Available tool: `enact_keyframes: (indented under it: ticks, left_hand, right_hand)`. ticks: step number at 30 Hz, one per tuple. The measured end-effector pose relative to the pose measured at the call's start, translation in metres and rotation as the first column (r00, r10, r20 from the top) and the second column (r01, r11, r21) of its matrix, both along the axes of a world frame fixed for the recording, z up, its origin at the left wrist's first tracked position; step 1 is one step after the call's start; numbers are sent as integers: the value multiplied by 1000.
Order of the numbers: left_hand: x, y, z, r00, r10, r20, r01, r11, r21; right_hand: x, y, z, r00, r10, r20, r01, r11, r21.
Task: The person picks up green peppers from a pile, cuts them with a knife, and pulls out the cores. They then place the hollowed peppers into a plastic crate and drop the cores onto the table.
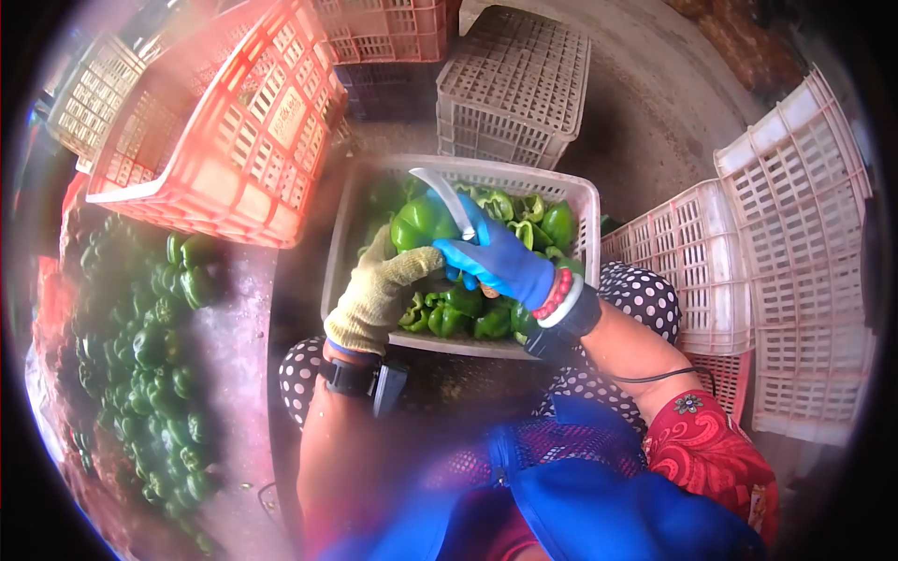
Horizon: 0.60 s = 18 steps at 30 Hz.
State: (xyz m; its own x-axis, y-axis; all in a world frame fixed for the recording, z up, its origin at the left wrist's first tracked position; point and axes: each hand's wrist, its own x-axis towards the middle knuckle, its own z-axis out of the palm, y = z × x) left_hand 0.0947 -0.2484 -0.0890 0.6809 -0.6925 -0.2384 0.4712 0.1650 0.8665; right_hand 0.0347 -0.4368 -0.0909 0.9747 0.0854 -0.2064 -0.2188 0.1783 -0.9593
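Observation:
My left hand (379,290), in a pale yellow knit glove, is closed around a whole green bell pepper (423,224). My right hand (505,264), in a blue glove, grips a knife (447,194) whose curved blade points up and to the left, just beside the pepper. Both hands are close together above a light plastic crate (587,210). Inside that crate lie cut pepper pieces (451,313), some hollow and showing their pale insides. The knife's handle is mostly hidden in my right hand.
A heap of green peppers (154,355) lies to the left. An orange-red crate (238,140) stands tilted at the upper left. An upturned grey crate (514,75) is behind the work crate, and pale crates (795,252) stand at the right.

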Motion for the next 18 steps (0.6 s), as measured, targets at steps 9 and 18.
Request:
enact_keyframes:
  ticks: [9,18]
  left_hand:
    - [10,0,17,992,83,-93,-73,991,110]
    - [-10,-21,27,822,65,566,-458,666,589]
  right_hand:
    - [-1,-2,-18,842,114,528,362,606,-708]
    - [13,11,-37,866,205,456,245,620,-745]
